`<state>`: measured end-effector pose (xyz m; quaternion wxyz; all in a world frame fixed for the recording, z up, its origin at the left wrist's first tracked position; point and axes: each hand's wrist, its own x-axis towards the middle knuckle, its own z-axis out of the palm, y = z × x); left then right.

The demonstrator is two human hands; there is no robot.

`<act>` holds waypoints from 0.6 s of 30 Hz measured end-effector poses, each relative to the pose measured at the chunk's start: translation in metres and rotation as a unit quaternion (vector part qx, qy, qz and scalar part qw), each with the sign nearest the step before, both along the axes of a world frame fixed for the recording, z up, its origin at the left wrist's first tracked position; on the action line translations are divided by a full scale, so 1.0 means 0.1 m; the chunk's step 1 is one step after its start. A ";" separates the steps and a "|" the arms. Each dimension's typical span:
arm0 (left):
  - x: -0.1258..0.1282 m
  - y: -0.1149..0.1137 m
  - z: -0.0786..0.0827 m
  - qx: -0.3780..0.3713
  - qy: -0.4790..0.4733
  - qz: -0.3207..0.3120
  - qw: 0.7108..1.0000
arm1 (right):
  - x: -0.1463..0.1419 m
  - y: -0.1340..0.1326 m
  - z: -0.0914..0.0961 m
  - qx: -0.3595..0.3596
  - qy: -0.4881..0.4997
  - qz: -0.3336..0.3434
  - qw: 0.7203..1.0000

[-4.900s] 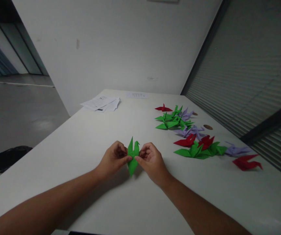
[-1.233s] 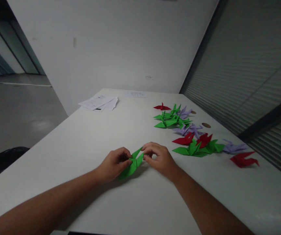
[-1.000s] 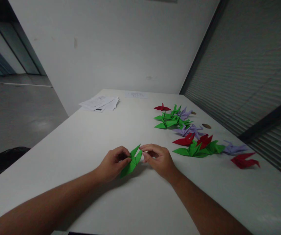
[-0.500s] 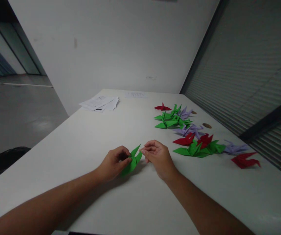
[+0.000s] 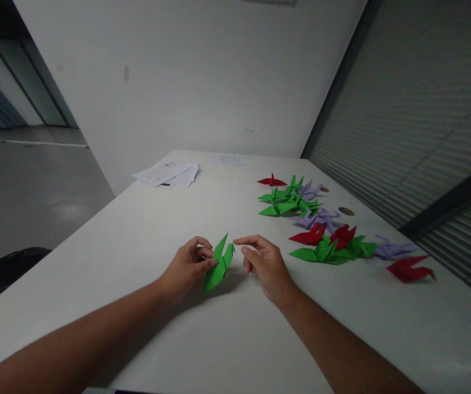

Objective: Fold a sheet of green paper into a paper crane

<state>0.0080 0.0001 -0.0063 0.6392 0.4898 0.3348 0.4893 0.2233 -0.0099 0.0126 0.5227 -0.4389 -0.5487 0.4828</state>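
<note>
Pinched between the thumb and fingers of my left hand [image 5: 188, 268] is a green origami crane [image 5: 219, 268], its wings and tail pointing up and its head end bent over on the right. My right hand [image 5: 263, 262] hovers just right of the crane's head, apart from it. Its index finger is stretched out, the thumb is apart from it and the other fingers are curled, with nothing held.
On the right of the white table [image 5: 137, 235] lie several folded cranes: green ones [image 5: 284, 207], purple ones [image 5: 393, 249] and red ones [image 5: 411, 269]. Printed papers [image 5: 167, 173] rest at the far left. A black bag [image 5: 9, 268] is beyond the left edge.
My right fingers have let go of the crane's head and opened. The left hand has turned and lifted the crane slightly; its head tip now shows bent down.
</note>
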 end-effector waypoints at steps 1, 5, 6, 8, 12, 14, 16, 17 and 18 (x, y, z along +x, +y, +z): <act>0.00 0.01 0.01 -0.011 -0.020 0.003 1.000 | 0.01 0.00 -0.02 0.002 -0.022 0.016 1.000; 0.02 0.03 0.02 -0.019 -0.064 0.025 0.997 | -0.01 0.00 -0.09 0.052 -0.101 0.072 0.991; 0.03 0.03 0.02 -0.017 -0.066 0.027 0.997 | -0.02 -0.01 -0.11 0.071 -0.119 0.073 0.988; 0.03 0.04 0.00 -0.009 -0.058 0.027 0.998 | -0.04 -0.02 -0.12 0.096 -0.157 0.058 0.981; 0.02 0.04 -0.03 0.008 -0.018 0.042 0.999 | -0.05 -0.02 -0.16 0.077 -0.181 0.030 0.980; 0.01 0.05 -0.05 0.009 0.000 0.046 0.999 | -0.05 -0.01 -0.19 0.065 -0.170 0.020 0.983; 0.01 0.04 -0.05 0.007 0.009 0.040 0.999 | -0.07 -0.01 -0.20 0.066 -0.161 0.011 0.985; 0.01 0.04 -0.04 0.006 0.010 0.037 0.999 | -0.07 -0.02 -0.20 0.067 -0.159 0.010 0.985; 0.01 0.04 -0.04 0.006 0.010 0.035 0.999 | -0.08 -0.02 -0.19 0.067 -0.159 0.012 0.985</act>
